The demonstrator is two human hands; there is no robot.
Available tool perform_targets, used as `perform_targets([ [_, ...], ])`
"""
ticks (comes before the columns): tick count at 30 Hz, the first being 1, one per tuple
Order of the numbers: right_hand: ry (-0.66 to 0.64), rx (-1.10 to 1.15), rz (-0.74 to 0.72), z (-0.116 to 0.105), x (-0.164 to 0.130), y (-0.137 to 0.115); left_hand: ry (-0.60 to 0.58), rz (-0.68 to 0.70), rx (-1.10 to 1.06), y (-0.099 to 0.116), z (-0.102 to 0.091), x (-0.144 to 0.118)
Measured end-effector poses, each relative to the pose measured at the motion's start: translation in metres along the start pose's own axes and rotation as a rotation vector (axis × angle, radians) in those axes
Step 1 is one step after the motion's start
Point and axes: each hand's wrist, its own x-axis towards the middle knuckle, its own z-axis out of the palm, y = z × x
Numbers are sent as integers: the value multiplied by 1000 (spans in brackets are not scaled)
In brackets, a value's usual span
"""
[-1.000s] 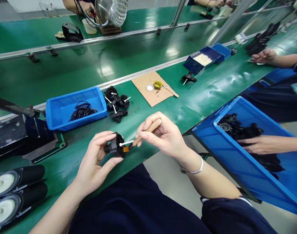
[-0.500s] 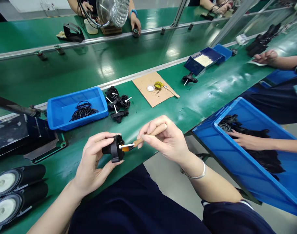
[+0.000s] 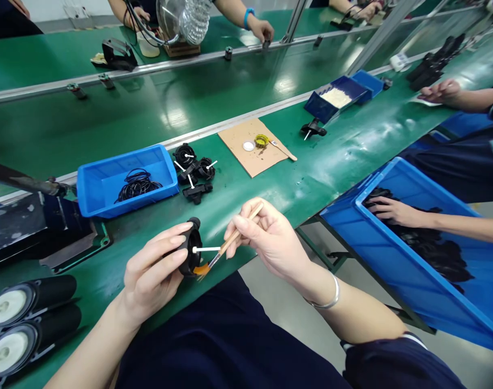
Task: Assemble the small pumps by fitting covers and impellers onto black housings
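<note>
My left hand (image 3: 155, 275) is closed round a black round plastic part (image 3: 193, 243), its open face turned to the right. A thin white rod (image 3: 208, 249) sticks out of the part's middle. Between thumb and fingers, my right hand (image 3: 266, 235) grips a small paintbrush (image 3: 240, 231) by its wooden handle. The orange bristles (image 3: 201, 269) touch the lower rim of the part. Beyond my hands, several similar black parts with white rods (image 3: 195, 170) lie in a cluster on the green bench (image 3: 246, 197).
A blue tray (image 3: 92, 189) holds black rings. On cardboard (image 3: 242, 159) lie a yellow cap (image 3: 261, 141), a white disc (image 3: 248, 146) and another brush (image 3: 284, 151). At right, a co-worker's hand (image 3: 400, 210) reaches into a blue bin (image 3: 351, 232). Black cylinders (image 3: 55, 319) lie at left.
The brush has swung to a steeper angle, its bristles going from near the rod to the lower rim. My left hand has turned the black part slightly. A co-worker's hand across moved right.
</note>
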Motion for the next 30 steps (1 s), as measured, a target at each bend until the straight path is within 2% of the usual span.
perform_targets([
  [3, 21, -56, -76, 2, -2, -1, 39, 140, 65, -7, -1, -6],
  [7, 49, -204, -269, 4, -6, -3, 9, 447, 181, -17, 0, -7],
  [9, 53, -305, -385, 3, -8, -3, 10, 547, 205, -19, 2, -4],
  [13, 30, -503, -598, 1, -8, -2, 14, 583, 205, -16, 3, 1],
  [16, 0, -512, -653, 1, -8, -1, 27, 590, 219, -14, 2, 3],
  [19, 0, -430, -576, 2, -8, -1, 49, 603, 243, -16, 1, 2],
  [23, -53, -194, -303, 5, -10, -1, 50, 645, 285, -25, -1, -3],
  [26, -50, -58, -153, 5, -9, -1, 49, 684, 303, -34, -3, -9],
  [30, -14, -20, -85, 4, -6, 0, 78, 681, 298, -40, -2, -14],
])
